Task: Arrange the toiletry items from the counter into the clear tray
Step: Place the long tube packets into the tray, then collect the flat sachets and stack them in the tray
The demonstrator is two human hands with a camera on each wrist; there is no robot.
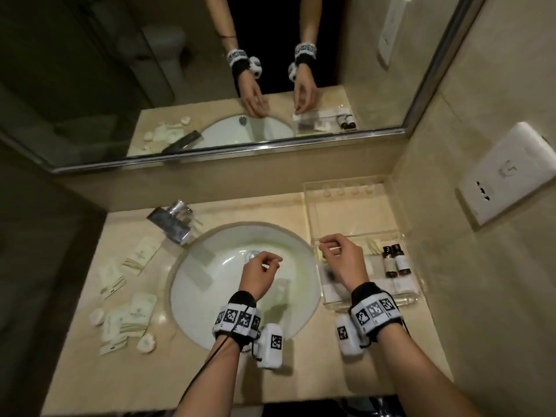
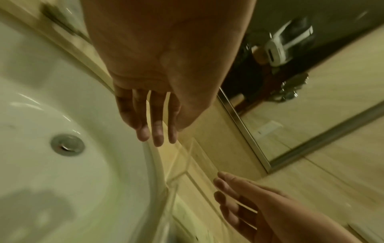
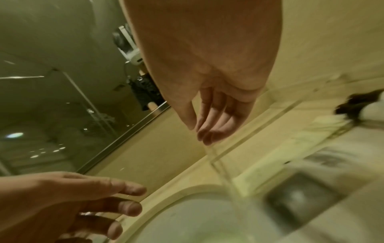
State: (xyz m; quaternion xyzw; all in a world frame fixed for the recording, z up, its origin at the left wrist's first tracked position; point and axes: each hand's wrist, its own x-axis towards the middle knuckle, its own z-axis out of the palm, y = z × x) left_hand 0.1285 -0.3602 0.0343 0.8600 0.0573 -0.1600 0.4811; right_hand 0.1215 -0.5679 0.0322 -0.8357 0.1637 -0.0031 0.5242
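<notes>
A: Where are the hands?

B: The left hand (image 1: 259, 273) hangs over the white sink (image 1: 210, 302), above the drain (image 2: 67, 144). Its fingers are loosely bent and it holds nothing. From the left wrist view they hang down relaxed, slightly apart.

A: And the right hand?

B: The right hand (image 1: 343, 260) is over the near-left part of the clear tray (image 1: 400, 233). Its fingers are relaxed, lightly curved, thumb near the fingertips, and I see nothing held between them.

A: What's in the tray?

B: Two small dark bottles (image 1: 395, 260) stand upright side by side toward its right edge, with flat pale packets (image 1: 400, 285) just in front of them. A dark object lies under the right wrist, too blurred to identify. The far half of the tray shows bare bottom.

A: What's left on the counter?

B: Left of the sink, on the beige counter (image 1: 156, 374), lie several cream sachets (image 1: 141, 254) and small folded packets (image 1: 132, 317), plus two small round white items (image 1: 146, 343) near the front. A chrome tap (image 1: 174, 222) sits at the sink's far-left edge, and a mirror (image 1: 210, 85) reflects both hands.
</notes>
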